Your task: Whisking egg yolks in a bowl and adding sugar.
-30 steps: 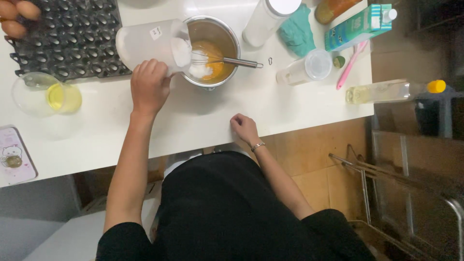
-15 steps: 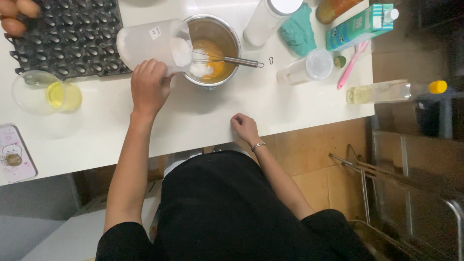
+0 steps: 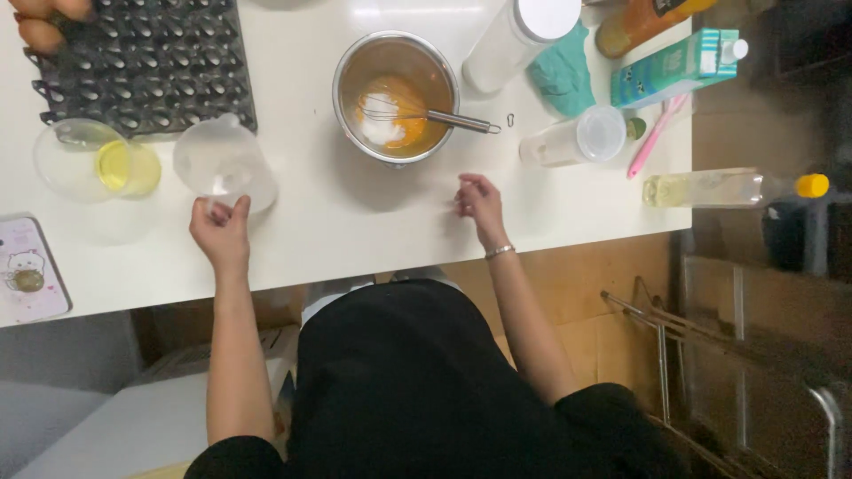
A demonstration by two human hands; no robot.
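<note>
**A:** What's in hand on my feed?

**B:** I see the clear plastic measuring cup [image 3: 222,165], translucent and round, standing upright on the white table [image 3: 337,222] just in front of the black egg tray [image 3: 146,62]. The left hand [image 3: 220,232] is at its near rim, thumb and fingertips closed lightly on the edge. A little white residue sits at the bottom.

**A:** And the other hand?

**B:** The right hand [image 3: 479,202] rests on the table with its fingers loosely curled, holding nothing, near the table's front edge.

**A:** What's around the cup?

**B:** To its left, a glass bowl [image 3: 89,160] with yellow liquid, nearly touching it. To its right, well apart, a shiny steel bowl [image 3: 395,93] with orange batter and a white heap, a wire whisk [image 3: 426,113] leaning out over its rim. Beyond that, a tall white-lidded jar [image 3: 515,35], a teal cloth [image 3: 561,75], a small lidded jar on its side [image 3: 577,137], a carton [image 3: 679,66], a pink utensil [image 3: 655,135] and a bottle of pale oil [image 3: 728,188] lying at the right edge.

**A:** Free room?

**B:** I see smooth bare tabletop between the two hands and in front of the steel bowl. A pink phone [image 3: 28,270] lies at the left front corner.
</note>
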